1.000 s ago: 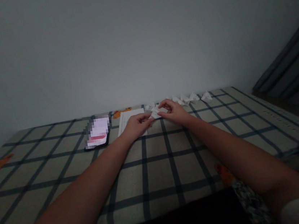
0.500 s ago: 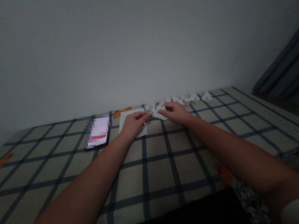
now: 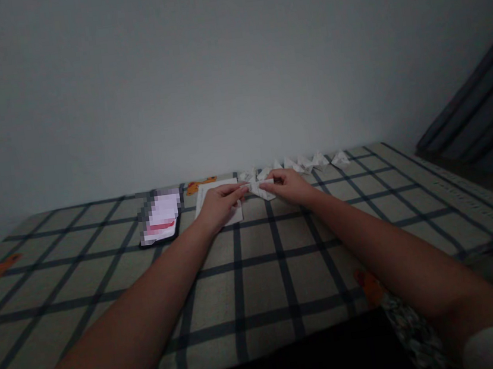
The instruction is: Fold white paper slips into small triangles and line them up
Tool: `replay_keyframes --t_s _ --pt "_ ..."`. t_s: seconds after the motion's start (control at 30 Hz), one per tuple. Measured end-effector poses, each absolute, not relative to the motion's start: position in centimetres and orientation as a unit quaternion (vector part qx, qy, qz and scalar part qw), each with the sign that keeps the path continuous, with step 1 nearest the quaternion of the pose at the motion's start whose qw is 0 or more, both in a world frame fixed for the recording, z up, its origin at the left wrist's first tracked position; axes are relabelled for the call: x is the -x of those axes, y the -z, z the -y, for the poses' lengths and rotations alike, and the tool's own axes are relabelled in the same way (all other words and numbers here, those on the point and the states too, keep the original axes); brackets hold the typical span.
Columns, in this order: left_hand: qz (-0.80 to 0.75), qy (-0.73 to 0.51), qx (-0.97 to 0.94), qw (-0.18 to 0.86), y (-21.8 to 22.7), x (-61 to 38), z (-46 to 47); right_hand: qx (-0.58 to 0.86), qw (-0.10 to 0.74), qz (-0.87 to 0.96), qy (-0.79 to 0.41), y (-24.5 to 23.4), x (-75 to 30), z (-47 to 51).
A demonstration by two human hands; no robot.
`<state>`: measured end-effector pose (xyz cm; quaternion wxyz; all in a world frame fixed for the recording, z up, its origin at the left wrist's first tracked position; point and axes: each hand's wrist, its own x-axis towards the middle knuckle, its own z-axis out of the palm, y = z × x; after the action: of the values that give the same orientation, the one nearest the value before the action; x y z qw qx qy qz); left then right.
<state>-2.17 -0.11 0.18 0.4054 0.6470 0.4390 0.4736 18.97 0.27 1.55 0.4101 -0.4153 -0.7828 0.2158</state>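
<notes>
A piece of folded white paper (image 3: 262,191) is stretched between my two hands, just above or on the checked cloth. My left hand (image 3: 223,204) pinches its left side between thumb and fingers. On the other side, my right hand (image 3: 289,185) grips the right part with thumb and bent fingers. Partly under my left hand lies a flat stack of white paper (image 3: 204,204). Behind my hands, several small folded paper pieces (image 3: 319,161) stand in a row along the wall side; some are hidden by my right hand.
A phone (image 3: 163,215) with a lit, blurred screen lies to the left. The checked cloth (image 3: 263,284) with orange patterns covers the surface up to a plain grey wall (image 3: 232,66). Dark folded fabric (image 3: 478,96) hangs at the right.
My hands stay in nearly the same place. The folded paper between them has shifted slightly, and a bit more of its lower part shows.
</notes>
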Motion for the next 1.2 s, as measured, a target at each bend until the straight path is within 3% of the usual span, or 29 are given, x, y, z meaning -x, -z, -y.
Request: replay_keyframes --t_s 1.2 --pt "-0.422 -0.496 -0.655 0.383 -0.6 2.28 0.41 0.405 0.404 0.792 -0.216 -1.76 -19.04 -0.42"
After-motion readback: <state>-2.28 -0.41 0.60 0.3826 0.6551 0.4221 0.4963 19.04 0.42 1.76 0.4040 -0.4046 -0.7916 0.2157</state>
